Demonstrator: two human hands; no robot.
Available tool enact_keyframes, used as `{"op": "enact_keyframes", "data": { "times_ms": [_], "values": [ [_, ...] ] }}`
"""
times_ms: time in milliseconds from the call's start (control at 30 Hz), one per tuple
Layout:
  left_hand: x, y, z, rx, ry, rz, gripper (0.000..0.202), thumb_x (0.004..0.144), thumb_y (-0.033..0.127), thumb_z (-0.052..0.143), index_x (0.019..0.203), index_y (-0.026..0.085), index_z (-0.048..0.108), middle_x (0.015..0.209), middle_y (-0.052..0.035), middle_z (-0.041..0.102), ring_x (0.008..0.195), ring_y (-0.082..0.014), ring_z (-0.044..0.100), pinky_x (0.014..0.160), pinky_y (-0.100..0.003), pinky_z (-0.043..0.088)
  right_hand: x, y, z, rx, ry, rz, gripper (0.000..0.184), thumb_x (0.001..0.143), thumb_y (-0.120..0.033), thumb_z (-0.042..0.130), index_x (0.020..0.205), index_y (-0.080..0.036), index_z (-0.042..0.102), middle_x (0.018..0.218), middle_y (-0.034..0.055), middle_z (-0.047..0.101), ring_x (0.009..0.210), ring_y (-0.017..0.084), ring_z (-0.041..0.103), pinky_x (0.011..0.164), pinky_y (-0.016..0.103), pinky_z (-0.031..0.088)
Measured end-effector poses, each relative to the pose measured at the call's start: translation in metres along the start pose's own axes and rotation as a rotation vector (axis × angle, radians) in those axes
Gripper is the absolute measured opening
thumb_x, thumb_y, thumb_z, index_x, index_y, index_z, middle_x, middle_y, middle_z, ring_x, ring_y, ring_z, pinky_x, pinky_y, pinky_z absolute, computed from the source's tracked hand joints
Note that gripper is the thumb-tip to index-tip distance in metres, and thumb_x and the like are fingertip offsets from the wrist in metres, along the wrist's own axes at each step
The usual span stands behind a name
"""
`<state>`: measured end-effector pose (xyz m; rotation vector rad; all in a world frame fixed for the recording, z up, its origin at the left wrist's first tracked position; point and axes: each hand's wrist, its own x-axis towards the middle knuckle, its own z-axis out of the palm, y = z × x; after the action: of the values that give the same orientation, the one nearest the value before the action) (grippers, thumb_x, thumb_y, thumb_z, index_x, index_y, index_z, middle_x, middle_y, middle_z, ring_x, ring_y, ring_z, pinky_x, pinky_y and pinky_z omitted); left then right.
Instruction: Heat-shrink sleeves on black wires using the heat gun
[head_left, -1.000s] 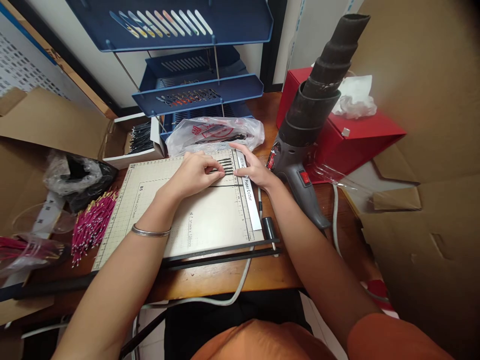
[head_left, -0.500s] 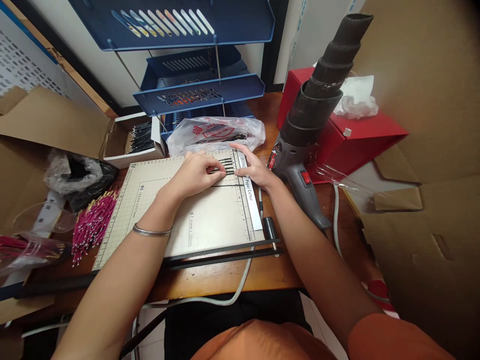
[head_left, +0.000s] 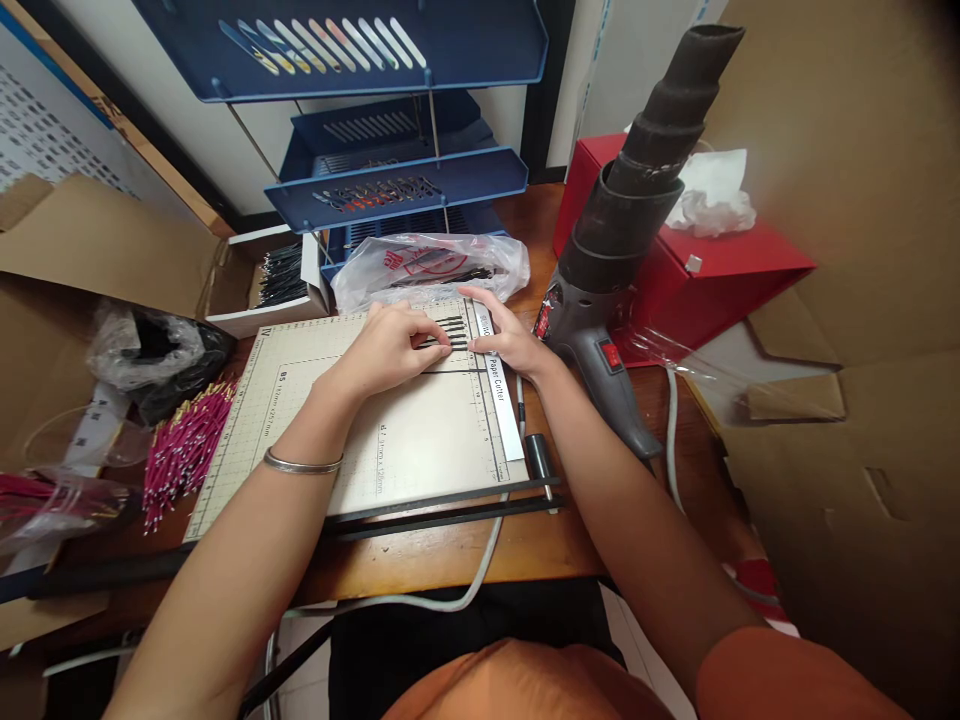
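Note:
A cream paper cutter board (head_left: 420, 430) with printed grid lines lies in front of me. Several short thin black strips (head_left: 454, 331) lie side by side near its right end. My left hand (head_left: 405, 345) rests on the board, thumb and fingertips closed in a pinch on the left part of the nearest strip. My right hand (head_left: 510, 338) is at the board's right edge with thumb and index finger spread apart. Its thumb tip touches or nearly touches the strips' right ends. A longer dark line or strip (head_left: 457, 372) runs across the board just below.
A heat gun (head_left: 615, 270) stands at right before a red box (head_left: 727, 270). Behind the board are a plastic bag (head_left: 435, 270) and blue tiered trays (head_left: 405, 180). Magenta pieces (head_left: 184, 450) and a box of black wires (head_left: 281, 275) lie left. A grey cable (head_left: 487, 560) crosses the front edge.

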<state>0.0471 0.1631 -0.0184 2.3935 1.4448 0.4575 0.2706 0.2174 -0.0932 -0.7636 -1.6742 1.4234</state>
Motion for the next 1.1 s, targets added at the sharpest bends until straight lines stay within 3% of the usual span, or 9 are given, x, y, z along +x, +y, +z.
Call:
{"op": "enact_keyframes", "data": {
  "times_ms": [167,267,467,1100],
  "values": [
    [0.000,0.001,0.000,0.007,-0.002,-0.009,0.024,0.095,0.040,0.069,0.091,0.024,0.086,0.083,-0.0056,0.078,0.090,-0.0263,0.061,0.096,-0.046,0.037,0.000,-0.003,0.001,0.010,0.006,0.017,0.091,0.057,-0.028,0.078,0.146,-0.025,0.059,0.171,0.0073,0.048,0.164,0.038,0.037,0.142,0.054,0.021],
    [0.000,0.001,0.000,0.006,0.001,-0.004,0.023,0.095,0.040,0.070,0.091,0.024,0.086,0.081,-0.0049,0.077,0.090,-0.0258,0.060,0.096,-0.045,0.037,0.000,-0.003,0.002,0.021,0.020,0.035,0.088,0.058,-0.026,0.075,0.144,-0.028,0.060,0.170,0.0038,0.049,0.164,0.037,0.037,0.142,0.055,0.020],
    [0.002,-0.003,0.000,0.023,0.115,-0.026,0.022,0.094,0.037,0.070,0.089,0.023,0.086,0.072,-0.0037,0.069,0.082,-0.0234,0.056,0.087,-0.042,0.036,0.001,0.002,0.004,0.022,0.049,0.043,0.085,0.058,-0.026,0.074,0.142,-0.028,0.063,0.168,0.0027,0.052,0.161,0.036,0.041,0.141,0.053,0.024],
    [0.003,-0.008,0.005,0.028,0.104,0.007,0.020,0.094,0.036,0.072,0.086,0.024,0.085,0.077,-0.0037,0.074,0.085,-0.0240,0.057,0.091,-0.044,0.034,0.000,0.001,0.003,0.050,0.058,0.053,0.082,0.058,-0.025,0.076,0.139,-0.030,0.064,0.163,0.0018,0.055,0.158,0.039,0.042,0.140,0.058,0.024]
  ]
}}
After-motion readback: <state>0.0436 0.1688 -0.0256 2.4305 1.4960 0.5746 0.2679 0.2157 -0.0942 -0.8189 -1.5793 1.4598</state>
